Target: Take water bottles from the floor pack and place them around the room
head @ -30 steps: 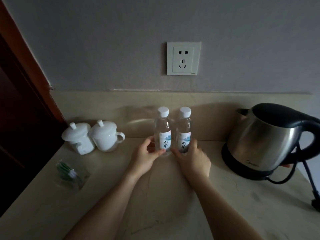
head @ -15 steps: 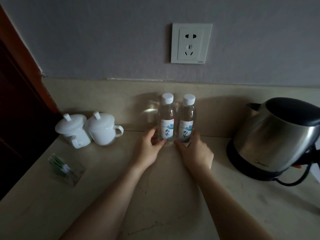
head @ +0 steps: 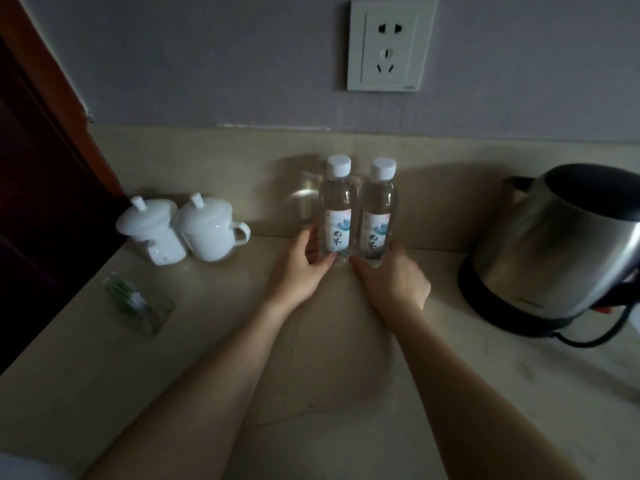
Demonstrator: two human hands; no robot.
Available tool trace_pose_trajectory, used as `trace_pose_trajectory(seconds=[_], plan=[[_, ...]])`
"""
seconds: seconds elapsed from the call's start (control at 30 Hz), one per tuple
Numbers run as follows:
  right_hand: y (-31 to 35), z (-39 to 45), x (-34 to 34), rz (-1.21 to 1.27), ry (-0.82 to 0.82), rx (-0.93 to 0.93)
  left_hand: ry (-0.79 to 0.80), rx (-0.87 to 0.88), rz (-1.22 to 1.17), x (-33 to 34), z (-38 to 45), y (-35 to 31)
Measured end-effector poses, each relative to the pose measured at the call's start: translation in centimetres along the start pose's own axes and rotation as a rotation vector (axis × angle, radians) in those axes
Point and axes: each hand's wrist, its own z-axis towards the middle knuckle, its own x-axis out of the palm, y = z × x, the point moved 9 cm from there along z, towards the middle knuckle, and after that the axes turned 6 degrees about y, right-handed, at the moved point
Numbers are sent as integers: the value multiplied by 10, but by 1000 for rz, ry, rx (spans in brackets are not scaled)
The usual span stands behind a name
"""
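You are standing at what looks like a hotel-room refreshment counter: a beige stone countertop (head: 329, 358) with a low backsplash under a grey wall. At 3 o'clock sits a steel electric kettle (head: 554, 251) on its base, at 10 o'clock two white lidded cups (head: 183, 230) and a clear sachet (head: 138, 306). At 12 o'clock you have a wall socket (head: 391, 45) above two labelled water bottles (head: 358, 209), and dark wood trim (head: 41, 133) at 9 o'clock.
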Motion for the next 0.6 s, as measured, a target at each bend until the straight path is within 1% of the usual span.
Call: trace_pose_trajectory(seconds=[0.1,0.17,0.23,0.3,0.37,0.47,0.6], plan=[[-1,-10,0,126,34,61,-24,-24,-26,-5,-15,-7],[10,-24,-11,314,-28,44,-105,-4,50,-23,-33,-15],[37,-41,-29,441,-133,-53,-213,59,100,-54,-55,-35],[86,-62,-42,508,-165,-209,-308,133,138,-95,-77,-66],[145,-88,-40,573,-111,-374,-398,170,144,-143,-105,-96],[231,-135,-15,629,42,-568,-553,202,199,-227,-156,-125],[335,-218,35,608,231,-802,-805,207,352,-350,-247,-135]])
